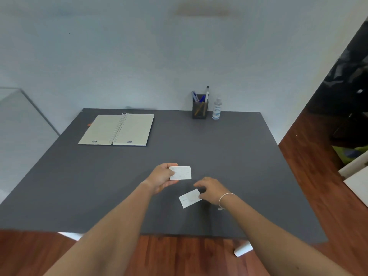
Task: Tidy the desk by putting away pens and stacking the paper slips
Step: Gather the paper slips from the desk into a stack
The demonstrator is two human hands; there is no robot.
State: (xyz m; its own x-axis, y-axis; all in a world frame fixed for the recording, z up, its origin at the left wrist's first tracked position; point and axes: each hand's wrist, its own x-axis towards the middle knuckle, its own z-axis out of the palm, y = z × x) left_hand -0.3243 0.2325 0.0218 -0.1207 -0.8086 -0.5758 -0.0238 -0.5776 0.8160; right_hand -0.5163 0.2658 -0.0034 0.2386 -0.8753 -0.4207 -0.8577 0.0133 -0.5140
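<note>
A white lined paper slip [180, 173] is pinched in the left hand [161, 177] above the grey tabletop [239, 156]; a second, tilted slip [189, 198] lying flat is gripped at its edge by the right hand [213, 190]; pens [201, 97] are stood in the holder [200, 109] far behind

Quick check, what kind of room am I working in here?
Probably an office or study corner: a grey desk against a wall, with an open spiral notebook and a pen holder on it.
</note>
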